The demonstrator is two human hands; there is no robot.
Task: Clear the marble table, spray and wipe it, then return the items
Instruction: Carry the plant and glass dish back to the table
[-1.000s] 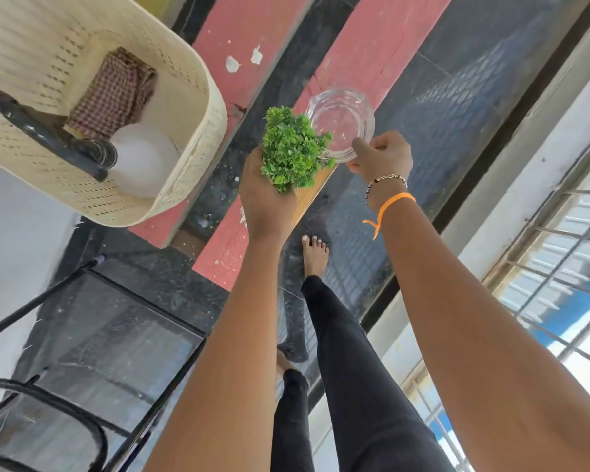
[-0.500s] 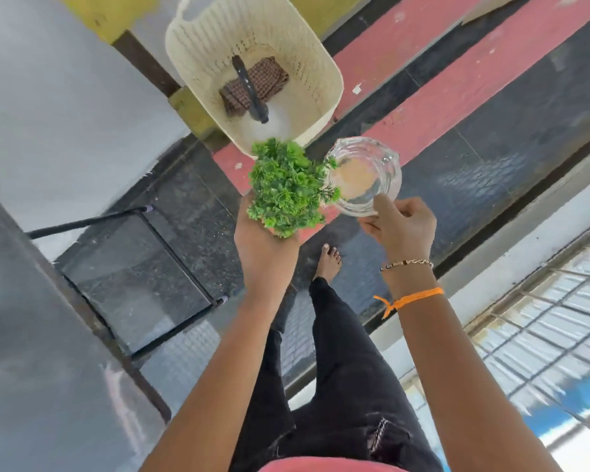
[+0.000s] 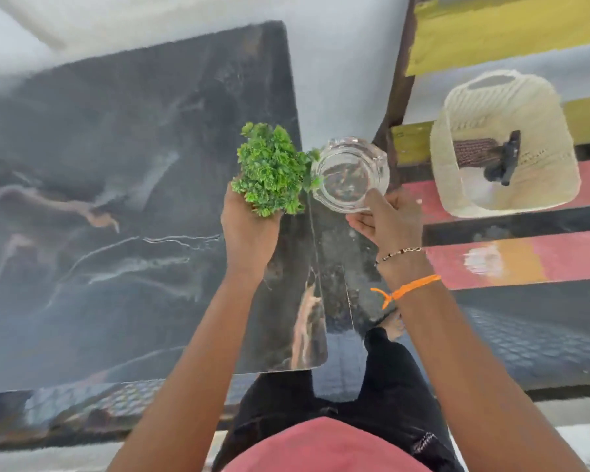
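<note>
Left hand [image 3: 249,229] is wrapped round a green plant [image 3: 271,170], right hand [image 3: 387,221] pinching a glass ashtray [image 3: 349,175] by the rim – both mid-frame, above the right edge of the dark marble table [image 3: 99,199] – basket [image 3: 504,144] sits upper right

I see a dark marble table [image 3: 116,185] with pale veins, its glossy top mirroring my arms near the right edge. Right of it, on the red and black striped floor [image 3: 525,260], sits a cream basket [image 3: 539,107].
</note>
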